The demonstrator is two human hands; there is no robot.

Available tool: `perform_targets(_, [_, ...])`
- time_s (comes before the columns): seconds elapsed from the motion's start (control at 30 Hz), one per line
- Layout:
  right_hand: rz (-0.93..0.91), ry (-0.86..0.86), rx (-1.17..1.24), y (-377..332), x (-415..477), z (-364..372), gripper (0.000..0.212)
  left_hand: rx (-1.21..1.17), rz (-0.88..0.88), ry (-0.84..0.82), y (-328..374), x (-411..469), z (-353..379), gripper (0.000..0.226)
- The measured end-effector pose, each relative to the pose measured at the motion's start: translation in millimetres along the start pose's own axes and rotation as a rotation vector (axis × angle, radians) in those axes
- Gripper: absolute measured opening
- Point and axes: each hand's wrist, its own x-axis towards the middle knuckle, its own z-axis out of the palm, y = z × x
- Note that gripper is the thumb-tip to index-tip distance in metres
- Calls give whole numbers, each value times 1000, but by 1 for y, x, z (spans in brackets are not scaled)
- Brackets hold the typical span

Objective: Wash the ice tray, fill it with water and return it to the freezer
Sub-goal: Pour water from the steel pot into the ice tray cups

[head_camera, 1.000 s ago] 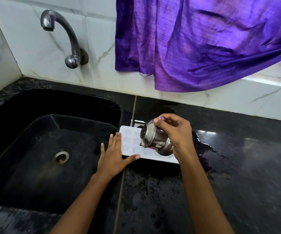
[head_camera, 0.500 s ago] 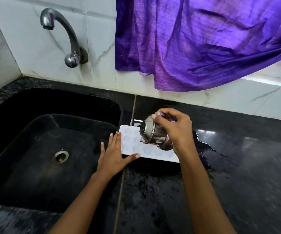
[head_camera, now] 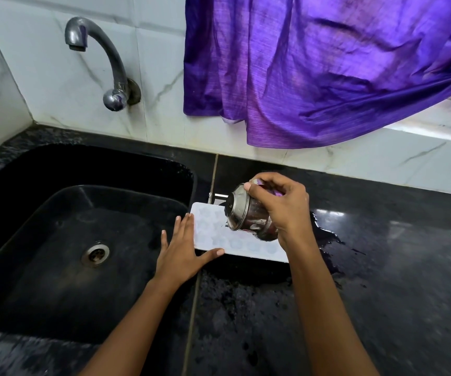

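A white ice tray (head_camera: 213, 229) lies flat on the black counter just right of the sink. My left hand (head_camera: 182, 249) rests with straight fingers against the tray's left end, thumb along its near edge. My right hand (head_camera: 280, 204) grips a small steel pot (head_camera: 246, 213) from above, tilted with its mouth facing left and down over the tray's middle. The pot and hand hide the tray's right part.
A black sink (head_camera: 56, 240) with a metal drain (head_camera: 95, 253) lies to the left, under a closed steel tap (head_camera: 105, 58). Purple cloth (head_camera: 314, 66) hangs over the tiled wall. A puddle (head_camera: 327, 240) wets the counter (head_camera: 395, 280) right of the tray.
My right hand has lifted the pot slightly and tipped it further over the tray. My left hand has stayed at the tray's left end.
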Motion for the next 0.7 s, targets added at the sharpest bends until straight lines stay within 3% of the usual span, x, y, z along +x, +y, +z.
perform_targets(0.1, [30, 15, 7, 6, -1, 0, 23, -2, 2, 3, 0, 0, 0, 141])
perform_targets(0.23, [93, 29, 138, 10, -1, -3, 8, -6, 0, -1, 1, 0, 0, 144])
perform_targets(0.47, [194, 70, 342, 6, -2, -5, 11, -24, 2, 1, 1, -1, 0, 128])
perform_targets(0.7, [147, 22, 277, 2, -2, 13, 9, -19, 7, 6, 0, 0, 1, 129])
